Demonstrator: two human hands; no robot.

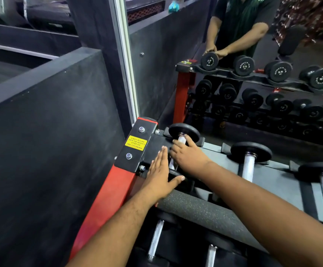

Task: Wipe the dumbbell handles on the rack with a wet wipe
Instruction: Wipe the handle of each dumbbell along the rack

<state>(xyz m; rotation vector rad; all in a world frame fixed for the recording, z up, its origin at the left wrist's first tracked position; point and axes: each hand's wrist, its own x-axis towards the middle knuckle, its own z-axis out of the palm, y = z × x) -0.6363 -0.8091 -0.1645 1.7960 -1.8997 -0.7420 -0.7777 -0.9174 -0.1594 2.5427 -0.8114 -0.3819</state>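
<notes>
A small yellow rectangular sticker (136, 143) on the black metal end plate (137, 151) of the red steel dumbbell rack reads, in black capitals, "KINDLY RETURN BACK THE WEIGHTS AFTER USE", with a slanted brand line beneath that looks like "RN FITNESS". In the wall mirror (233, 54), the round black rubber dumbbell heads (244, 66) on the reflected top shelf carry pale reversed lettering; the figure "2.5" can be made out at their centres, while the curved brand word around it is too blurred to read.
</notes>
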